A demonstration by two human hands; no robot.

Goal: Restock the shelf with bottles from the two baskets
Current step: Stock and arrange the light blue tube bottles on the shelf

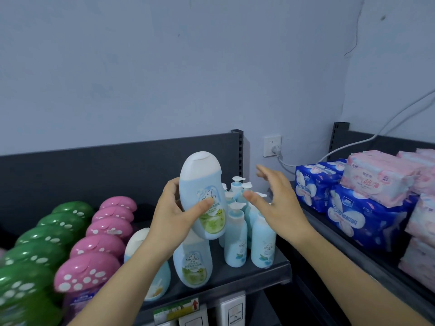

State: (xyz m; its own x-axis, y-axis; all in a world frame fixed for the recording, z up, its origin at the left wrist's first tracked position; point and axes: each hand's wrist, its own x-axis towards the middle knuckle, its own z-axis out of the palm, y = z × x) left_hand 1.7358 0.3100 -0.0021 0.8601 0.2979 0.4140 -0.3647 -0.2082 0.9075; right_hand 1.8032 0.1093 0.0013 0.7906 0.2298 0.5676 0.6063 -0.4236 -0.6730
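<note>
Frame center: my left hand [173, 209] grips a pale blue bottle [203, 196], white flip cap up, green-yellow label, tilted above the shelf [270, 270]. My right hand [274, 204] is spread open just right of it, not touching.

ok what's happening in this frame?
A person is restocking a dark shelf. The left hand holds a blue flip-cap lotion bottle tilted above the row of matching bottles. The right hand is open and empty, hovering over the small blue pump bottles. Green and pink mushroom-cap bottles already fill the rows to the left. No basket is in view.
</note>
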